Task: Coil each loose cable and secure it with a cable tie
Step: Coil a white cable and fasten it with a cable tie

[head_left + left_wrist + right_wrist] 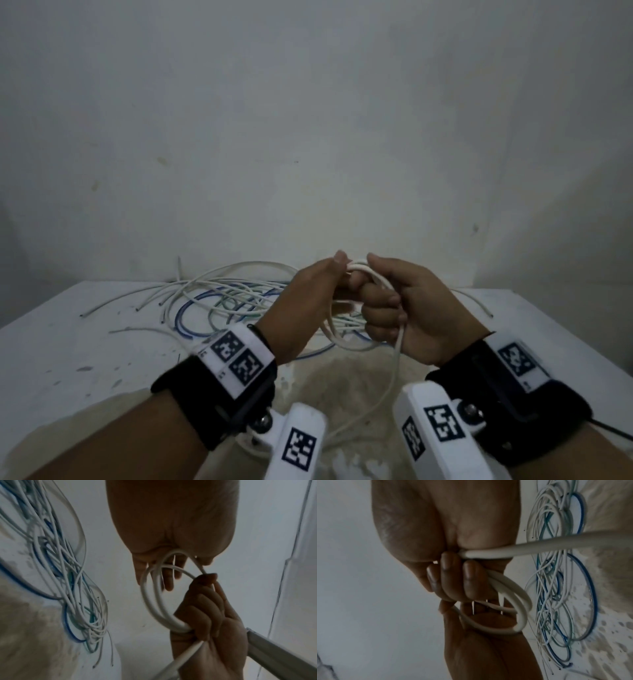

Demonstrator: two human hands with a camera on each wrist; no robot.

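Both hands (pixel 359 301) grip white cable (pixel 356 342), tangled cables (pixel 219 301) behind

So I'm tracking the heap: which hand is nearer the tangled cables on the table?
Left. The left hand hovers over the tangle; the right hand is off its right side.

We see a pale wall (pixel 308 120) beyond the hands, marked with a few small dark specks and stains. Below the hands lies a white table (pixel 61 342), its top flecked with grey spots and bearing a wide brownish stain (pixel 342 387) just under the wrists. The light is dim and bluish, and darker shadow gathers at the far left and right of the wall.
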